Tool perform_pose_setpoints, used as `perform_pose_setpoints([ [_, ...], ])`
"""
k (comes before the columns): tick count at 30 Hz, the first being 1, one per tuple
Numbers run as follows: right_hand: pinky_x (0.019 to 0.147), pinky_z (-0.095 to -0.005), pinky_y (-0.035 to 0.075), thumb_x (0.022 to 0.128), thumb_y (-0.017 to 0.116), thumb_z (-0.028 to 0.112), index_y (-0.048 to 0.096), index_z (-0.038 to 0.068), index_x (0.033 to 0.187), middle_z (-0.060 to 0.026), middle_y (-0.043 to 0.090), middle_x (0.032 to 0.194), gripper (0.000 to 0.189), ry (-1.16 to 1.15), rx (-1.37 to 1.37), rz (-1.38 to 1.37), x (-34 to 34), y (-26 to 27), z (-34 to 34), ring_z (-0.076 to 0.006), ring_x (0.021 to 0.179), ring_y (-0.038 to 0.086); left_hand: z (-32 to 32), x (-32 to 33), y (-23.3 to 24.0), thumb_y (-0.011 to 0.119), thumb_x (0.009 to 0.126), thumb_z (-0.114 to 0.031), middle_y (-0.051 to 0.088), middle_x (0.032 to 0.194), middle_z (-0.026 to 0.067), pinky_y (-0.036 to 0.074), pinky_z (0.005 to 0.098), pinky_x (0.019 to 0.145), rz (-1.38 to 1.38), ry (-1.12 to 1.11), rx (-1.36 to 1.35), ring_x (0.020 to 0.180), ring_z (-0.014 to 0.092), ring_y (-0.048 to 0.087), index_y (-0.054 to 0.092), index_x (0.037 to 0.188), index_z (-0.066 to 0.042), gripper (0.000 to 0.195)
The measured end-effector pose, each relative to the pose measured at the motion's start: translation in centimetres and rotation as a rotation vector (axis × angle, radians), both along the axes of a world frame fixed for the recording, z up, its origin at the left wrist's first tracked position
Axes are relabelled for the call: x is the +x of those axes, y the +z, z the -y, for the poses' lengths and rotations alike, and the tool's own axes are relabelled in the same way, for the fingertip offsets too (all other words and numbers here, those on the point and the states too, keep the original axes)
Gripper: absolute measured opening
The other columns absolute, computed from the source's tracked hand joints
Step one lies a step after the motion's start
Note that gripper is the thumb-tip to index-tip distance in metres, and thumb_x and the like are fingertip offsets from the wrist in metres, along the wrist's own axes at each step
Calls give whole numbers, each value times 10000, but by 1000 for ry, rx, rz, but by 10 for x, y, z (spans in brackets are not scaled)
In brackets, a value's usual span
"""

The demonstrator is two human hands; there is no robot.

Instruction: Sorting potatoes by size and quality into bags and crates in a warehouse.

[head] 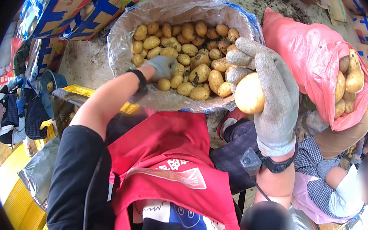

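Observation:
Before me stands a cardboard box lined with clear plastic film (124, 46), holding many potatoes (199, 73), some with soil and bits of dry stem on them. My right hand (273, 87), in a grey work glove, is raised over the box's right edge and holds a large pale potato (250, 93) between thumb and fingers. My left hand (163, 67), gloved too and somewhat blurred, reaches down onto the potatoes at the box's left side. Its fingertips are hard to make out, so whether it grips one is unclear.
A pink sack (312, 61) of potatoes lies open at the right. Banana cartons with blue tape (68, 0) stand upper left. Yellow crates (23, 209) are at lower left. A person (333, 186) sits at the right, another (18, 112) is at the left beside a blue bucket (48, 93).

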State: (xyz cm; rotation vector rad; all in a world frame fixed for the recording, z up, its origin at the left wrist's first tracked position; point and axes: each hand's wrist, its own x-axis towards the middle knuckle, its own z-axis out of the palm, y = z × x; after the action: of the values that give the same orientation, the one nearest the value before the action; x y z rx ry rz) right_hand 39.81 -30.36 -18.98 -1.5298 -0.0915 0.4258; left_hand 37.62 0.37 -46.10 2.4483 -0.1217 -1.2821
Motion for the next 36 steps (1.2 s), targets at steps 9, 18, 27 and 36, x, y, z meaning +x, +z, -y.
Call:
perform_pose_setpoints([
  [9, 727, -247, 560, 1078, 583, 238, 690, -8, 1230, -81, 755, 1011, 308, 102, -95, 536, -16, -20, 9, -112, 829, 705, 27, -2, 43, 727, 846, -334, 632, 1392, 191, 477, 415, 1072, 4, -47, 7, 1277, 317, 611, 477, 1536, -230, 742],
  [18, 758, -262, 555, 1085, 532, 238, 669, -36, 1255, -108, 742, 1096, 350, -23, 57, 61, -21, -7, 12, -133, 848, 700, 59, -18, -31, 757, 754, -318, 682, 1283, 201, 539, 464, 958, -63, -350, 231, 1165, 388, 662, 486, 1478, -250, 775],
  [27, 719, -258, 545, 1051, 606, 245, 663, -40, 1257, -99, 734, 1039, 357, 73, 87, -30, -11, -20, 13, -118, 816, 679, 19, 13, 100, 788, 832, -102, 623, 1337, 93, 508, 349, 975, -48, 459, -542, 1194, 182, 601, 537, 1297, -124, 529],
  [36, 810, -276, 557, 967, 741, 244, 604, 1, 1360, -81, 727, 1107, 482, 317, -7, 44, -34, -42, -10, -110, 935, 664, 63, -89, 217, 678, 952, -20, 504, 1539, 108, 392, 363, 1178, 221, 1022, -1506, 1407, 212, 485, 579, 1389, -75, 452],
])
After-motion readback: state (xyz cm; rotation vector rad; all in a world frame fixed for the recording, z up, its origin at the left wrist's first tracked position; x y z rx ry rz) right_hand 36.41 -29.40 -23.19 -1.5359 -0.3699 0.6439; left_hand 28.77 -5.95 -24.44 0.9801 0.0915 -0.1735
